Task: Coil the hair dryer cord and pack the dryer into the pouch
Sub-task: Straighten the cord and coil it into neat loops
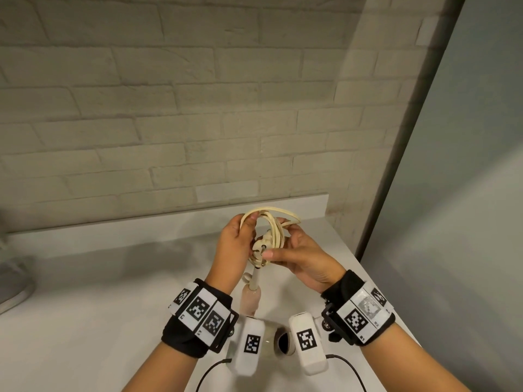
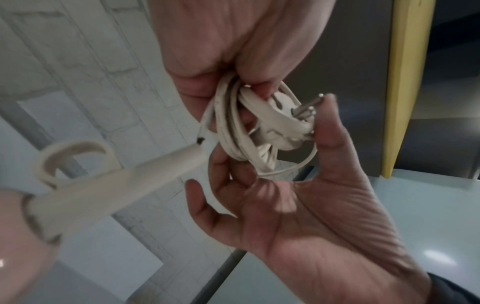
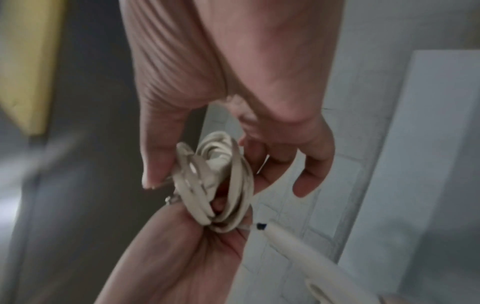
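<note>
Cream flat cord coil (image 1: 268,226) is held up above the white counter (image 1: 113,278). Left hand (image 1: 236,241) pinches the loops; right hand (image 1: 300,254) pinches the round cream plug (image 1: 261,247) w/ thumb on the pins. Pink-bodied dryer (image 1: 250,298) hangs below the coil. Tuck the plug through the loops, keep the left pinch tight. Pouch prob. out of view.

Left hand (image 1: 236,244): raised at scene centre, back toward the camera, fingers curled round the top of the coiled cream flat cord (image 1: 271,226). Left wrist: black band bearing white marker tiles, forearm bare, running in from the near edge.

Right hand (image 1: 304,257): raised just right of the left, palm turned leftward, thumb and fingers pinching the cream two-pin plug (image 1: 261,247) against the coil. Right wrist: matching black band with marker tiles, forearm bare, entering from near right.
</note>
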`<control>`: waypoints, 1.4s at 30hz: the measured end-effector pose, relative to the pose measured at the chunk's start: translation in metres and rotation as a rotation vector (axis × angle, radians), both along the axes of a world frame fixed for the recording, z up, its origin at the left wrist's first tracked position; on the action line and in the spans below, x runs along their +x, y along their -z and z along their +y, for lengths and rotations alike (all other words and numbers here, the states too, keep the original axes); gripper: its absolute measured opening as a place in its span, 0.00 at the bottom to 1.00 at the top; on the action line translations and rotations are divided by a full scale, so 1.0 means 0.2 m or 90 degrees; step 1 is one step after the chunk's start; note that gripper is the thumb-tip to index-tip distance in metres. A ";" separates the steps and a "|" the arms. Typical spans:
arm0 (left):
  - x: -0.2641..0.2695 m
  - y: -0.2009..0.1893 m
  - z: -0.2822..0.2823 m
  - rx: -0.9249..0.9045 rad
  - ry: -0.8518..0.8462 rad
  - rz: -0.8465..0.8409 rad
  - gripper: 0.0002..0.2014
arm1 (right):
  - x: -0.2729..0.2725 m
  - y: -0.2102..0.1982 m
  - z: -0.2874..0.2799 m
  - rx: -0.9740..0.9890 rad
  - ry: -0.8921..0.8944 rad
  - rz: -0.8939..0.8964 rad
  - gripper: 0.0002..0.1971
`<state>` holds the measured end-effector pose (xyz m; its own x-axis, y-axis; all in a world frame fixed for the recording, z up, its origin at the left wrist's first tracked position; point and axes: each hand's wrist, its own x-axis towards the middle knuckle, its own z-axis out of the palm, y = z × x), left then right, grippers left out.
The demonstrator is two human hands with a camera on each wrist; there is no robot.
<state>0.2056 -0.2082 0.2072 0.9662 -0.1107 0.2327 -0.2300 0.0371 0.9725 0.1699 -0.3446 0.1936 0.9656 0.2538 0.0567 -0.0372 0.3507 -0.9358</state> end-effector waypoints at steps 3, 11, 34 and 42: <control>0.01 0.00 0.01 -0.009 0.044 0.027 0.12 | 0.00 0.00 -0.02 0.010 0.009 -0.008 0.35; 0.01 -0.01 0.09 -0.078 0.216 0.093 0.14 | 0.01 -0.01 -0.05 0.050 -0.024 0.001 0.34; 0.02 0.01 0.08 -0.096 0.097 0.033 0.18 | -0.09 -0.10 -0.04 -0.359 -0.113 0.029 0.29; 0.08 0.00 0.22 -0.171 0.118 0.104 0.29 | -0.18 -0.06 -0.47 -0.420 -0.020 -0.033 0.08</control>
<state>0.2223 -0.1637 0.2076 0.9625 -0.2425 0.1215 -0.0379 0.3234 0.9455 0.1342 -0.4394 0.2064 0.9574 0.2791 -0.0739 0.0129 -0.2970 -0.9548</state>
